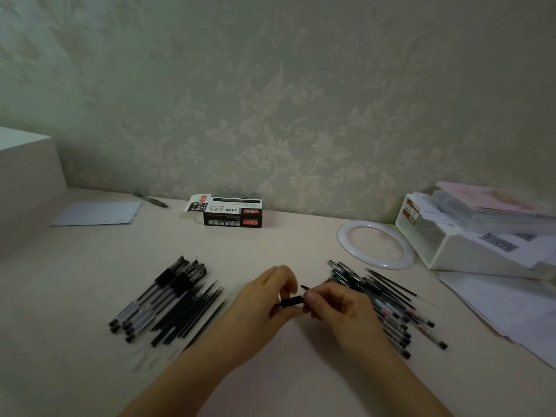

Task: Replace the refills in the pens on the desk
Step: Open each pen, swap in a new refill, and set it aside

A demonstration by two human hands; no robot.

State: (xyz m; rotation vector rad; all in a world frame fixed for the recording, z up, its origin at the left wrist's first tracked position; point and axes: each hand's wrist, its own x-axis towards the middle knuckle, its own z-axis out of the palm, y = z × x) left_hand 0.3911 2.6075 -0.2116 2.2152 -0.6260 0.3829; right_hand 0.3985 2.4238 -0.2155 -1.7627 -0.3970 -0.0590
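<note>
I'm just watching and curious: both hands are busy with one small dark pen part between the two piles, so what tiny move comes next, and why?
Probably twist or pull the piece apart. The left hand and right hand both pinch a short black pen part, a thin tip poking out beyond it. It looks mid-way through; motion blur hides which way.

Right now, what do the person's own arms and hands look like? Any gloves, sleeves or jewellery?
Both are bare. The left hand and the right hand wear no gloves, and no rings, watch or bracelets show. Both forearms are uncovered all the way to the bottom edge of the picture, so no sleeve is in sight. The nails look short and plain, though the dim light and slight blur hide finer detail.
</note>
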